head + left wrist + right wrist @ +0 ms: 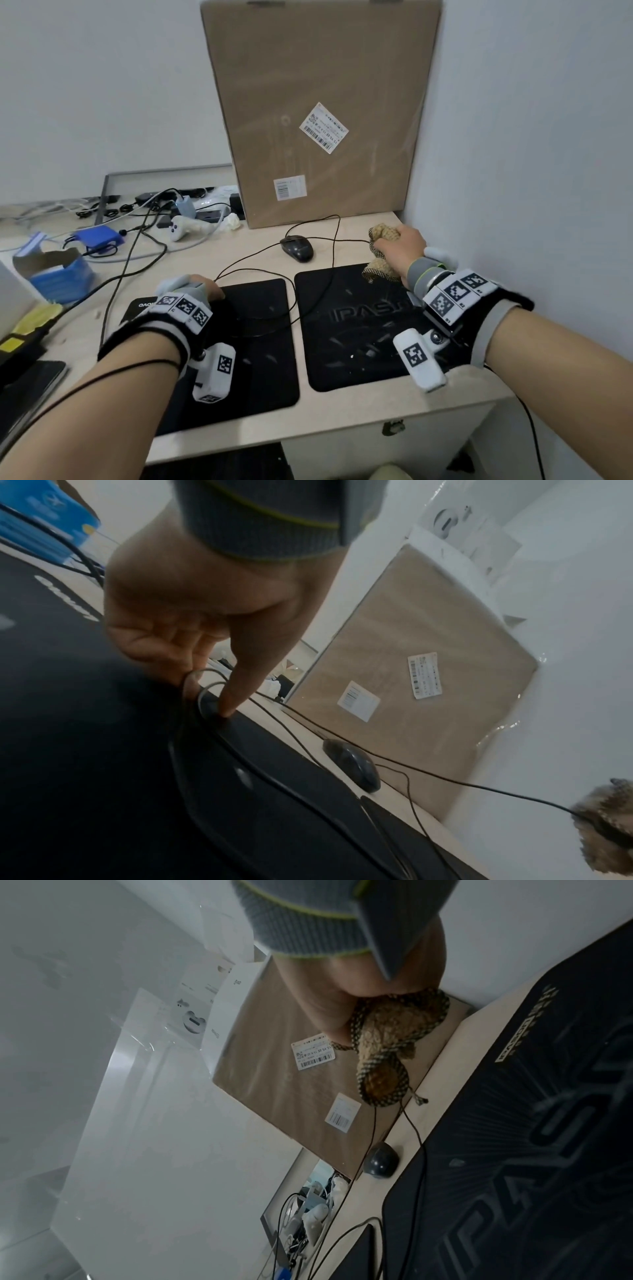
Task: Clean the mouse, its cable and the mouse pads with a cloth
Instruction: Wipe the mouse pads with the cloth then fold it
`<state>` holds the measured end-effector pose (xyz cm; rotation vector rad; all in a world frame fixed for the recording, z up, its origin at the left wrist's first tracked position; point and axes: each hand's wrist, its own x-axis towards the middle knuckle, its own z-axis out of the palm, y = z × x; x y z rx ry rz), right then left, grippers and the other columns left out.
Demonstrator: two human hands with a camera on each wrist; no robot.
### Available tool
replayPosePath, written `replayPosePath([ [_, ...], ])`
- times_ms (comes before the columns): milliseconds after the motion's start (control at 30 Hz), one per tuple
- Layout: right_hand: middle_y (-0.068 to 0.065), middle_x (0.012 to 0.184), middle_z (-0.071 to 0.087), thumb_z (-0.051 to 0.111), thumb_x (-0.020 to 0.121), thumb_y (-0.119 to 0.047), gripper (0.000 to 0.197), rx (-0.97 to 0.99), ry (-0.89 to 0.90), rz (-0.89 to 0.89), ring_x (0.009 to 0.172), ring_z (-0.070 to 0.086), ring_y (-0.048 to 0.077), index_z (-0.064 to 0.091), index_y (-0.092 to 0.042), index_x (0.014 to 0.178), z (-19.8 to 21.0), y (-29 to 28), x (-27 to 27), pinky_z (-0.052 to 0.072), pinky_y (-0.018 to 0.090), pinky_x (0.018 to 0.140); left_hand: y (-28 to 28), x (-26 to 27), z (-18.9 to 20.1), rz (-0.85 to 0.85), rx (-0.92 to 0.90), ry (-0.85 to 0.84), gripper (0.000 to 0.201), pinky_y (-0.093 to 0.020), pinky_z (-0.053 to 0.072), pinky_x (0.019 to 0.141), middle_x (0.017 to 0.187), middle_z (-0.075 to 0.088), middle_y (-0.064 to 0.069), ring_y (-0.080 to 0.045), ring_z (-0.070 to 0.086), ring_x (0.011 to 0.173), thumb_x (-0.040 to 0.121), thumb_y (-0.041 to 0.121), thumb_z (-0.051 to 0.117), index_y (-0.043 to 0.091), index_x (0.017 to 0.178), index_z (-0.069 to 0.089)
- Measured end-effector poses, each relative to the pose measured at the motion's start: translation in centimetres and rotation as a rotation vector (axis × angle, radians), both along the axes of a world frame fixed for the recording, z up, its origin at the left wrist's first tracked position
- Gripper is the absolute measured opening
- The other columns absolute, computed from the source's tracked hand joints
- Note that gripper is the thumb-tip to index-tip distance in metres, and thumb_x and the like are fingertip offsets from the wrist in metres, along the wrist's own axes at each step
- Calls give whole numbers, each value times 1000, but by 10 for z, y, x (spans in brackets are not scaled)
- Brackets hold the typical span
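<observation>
**Cable wiping at the counter's far edge**

My right hand [402, 248] fingers clench the cloth [383, 234] around the mouse cable [337, 240]. My left hand [202, 291] pinches its loops on the left mouse pad [267, 342]. The mouse [296, 248] lies beyond both pads.

Mouse [296, 248] behind two mouse pads [356, 329], cardboard box [318, 113] behind mouse

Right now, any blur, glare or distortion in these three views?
Head view: sharp, evenly lit, wide-angle bending of the cardboard box. Left wrist view: dim, left hand close and soft, cloth smeared at the edge. Right wrist view: dim, tilted, glare streaks on the white boxes; right hand grips the cloth.
</observation>
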<state>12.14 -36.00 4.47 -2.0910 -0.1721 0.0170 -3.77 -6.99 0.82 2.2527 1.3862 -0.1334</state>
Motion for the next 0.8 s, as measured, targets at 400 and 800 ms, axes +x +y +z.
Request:
replayPosePath([
  [400, 11, 74, 60, 66, 77, -6, 13, 325, 126, -43, 58, 58, 21, 59, -11, 67, 25, 14, 40, 51, 21, 50, 7, 59, 40, 100, -571, -711, 26, -9, 41, 32, 41, 62, -3, 0, 50, 25, 100, 3, 38, 7, 76, 47],
  [800, 9, 75, 60, 66, 78, -10, 8, 267, 99, -94, 76, 60, 26, 63, -10, 85, 29, 53, 132, 53, 34, 73, 13, 155, 20, 273, -814, -1088, 37, -15, 39, 45, 69, 34, -6, -13, 40, 55, 99, -5, 20, 12, 68, 32],
])
